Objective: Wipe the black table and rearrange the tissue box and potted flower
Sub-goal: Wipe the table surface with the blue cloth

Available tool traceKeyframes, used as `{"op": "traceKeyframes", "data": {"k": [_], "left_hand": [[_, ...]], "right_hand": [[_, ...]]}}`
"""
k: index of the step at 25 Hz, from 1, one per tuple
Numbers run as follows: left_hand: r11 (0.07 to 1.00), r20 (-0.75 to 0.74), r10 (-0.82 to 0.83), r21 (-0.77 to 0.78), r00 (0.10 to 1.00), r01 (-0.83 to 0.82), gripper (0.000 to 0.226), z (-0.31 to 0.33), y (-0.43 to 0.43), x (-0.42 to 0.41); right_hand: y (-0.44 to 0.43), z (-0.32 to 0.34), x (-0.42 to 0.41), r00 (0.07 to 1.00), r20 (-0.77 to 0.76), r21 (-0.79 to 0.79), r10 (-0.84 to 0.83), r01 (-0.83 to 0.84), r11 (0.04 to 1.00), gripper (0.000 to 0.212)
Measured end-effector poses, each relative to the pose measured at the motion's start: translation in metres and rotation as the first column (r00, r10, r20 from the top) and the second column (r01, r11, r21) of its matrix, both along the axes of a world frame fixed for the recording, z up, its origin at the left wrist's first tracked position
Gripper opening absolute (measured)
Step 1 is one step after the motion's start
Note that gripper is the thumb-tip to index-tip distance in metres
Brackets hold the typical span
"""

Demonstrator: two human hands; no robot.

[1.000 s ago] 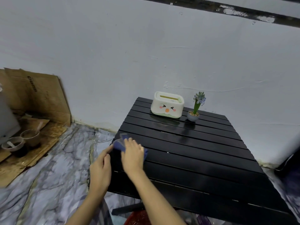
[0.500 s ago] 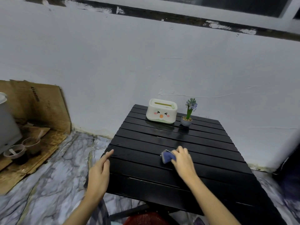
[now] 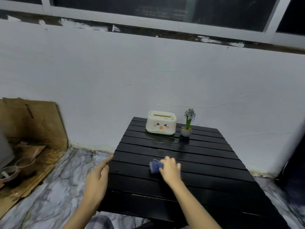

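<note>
The counter is black and made of narrow slats that run from side to side. At its far edge, near the wall, stands a cream tissue box with a small face on its front. Just beside it, on the right, a small potted flower stands upright. Nearer on the slats lies a blue cloth, probably folded, with a hand partly over it.

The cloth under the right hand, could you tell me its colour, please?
Blue cloth, seen in the head view.
</note>
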State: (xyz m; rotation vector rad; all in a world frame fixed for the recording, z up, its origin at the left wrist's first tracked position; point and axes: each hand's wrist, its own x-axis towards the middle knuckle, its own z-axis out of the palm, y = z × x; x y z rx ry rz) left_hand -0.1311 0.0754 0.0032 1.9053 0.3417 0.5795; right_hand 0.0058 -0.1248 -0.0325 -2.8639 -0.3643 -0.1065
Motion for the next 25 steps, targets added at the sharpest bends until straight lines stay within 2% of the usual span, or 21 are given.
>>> {"op": "traceKeyframes", "data": {"k": [3, 6, 10, 13, 15, 18, 20, 23, 25], "left_hand": [[0.998, 0.000, -0.020, 0.067, 1.000, 0.020, 0.037, 0.007, 0.017, 0.001], [0.998, 0.030, -0.010, 0.068, 1.000, 0.007, 0.037, 0.011, 0.033, 0.002], [0.996, 0.025, -0.025, 0.089, 0.999, 0.022, 0.037, 0.011, 0.025, 0.006], [0.990, -0.003, -0.066, 0.124, 0.998, 0.066, 0.036, 0.009, 0.006, 0.015], [0.990, -0.012, -0.084, 0.114, 0.996, 0.085, 0.035, 0.008, -0.008, 0.017], [0.987, -0.032, -0.122, 0.107, 0.992, 0.124, 0.037, 0.005, -0.028, 0.017], [0.981, -0.060, -0.148, 0.114, 0.987, 0.154, 0.037, 0.002, -0.033, 0.017], [0.979, -0.080, -0.159, 0.116, 0.984, 0.168, 0.038, -0.001, -0.034, 0.019], [0.979, -0.078, -0.158, 0.119, 0.984, 0.167, 0.037, 0.000, -0.035, 0.018]], "right_hand": [[0.087, -0.001, -0.005, 0.981, -0.040, 0.083, 0.188, -0.184, 0.979, 0.028], [0.131, -0.009, -0.027, 0.933, -0.023, 0.130, 0.359, -0.353, 0.927, 0.039], [0.117, -0.017, -0.066, 0.852, -0.067, 0.197, 0.519, -0.498, 0.844, 0.049], [0.084, -0.008, -0.095, 0.761, -0.096, 0.180, 0.642, -0.621, 0.763, 0.051], [0.048, -0.003, -0.108, 0.734, -0.093, 0.169, 0.673, -0.655, 0.737, 0.054], [-0.033, -0.013, -0.112, 0.808, -0.068, 0.130, 0.586, -0.575, 0.808, 0.057], [-0.089, -0.030, -0.113, 0.877, 0.070, 0.056, 0.476, -0.479, 0.876, 0.065], [-0.166, -0.041, -0.105, 0.963, 0.009, 0.018, 0.268, -0.268, 0.963, 0.094], [-0.218, -0.036, -0.103, 0.991, -0.010, 0.028, 0.136, -0.135, 0.990, 0.104]]}}
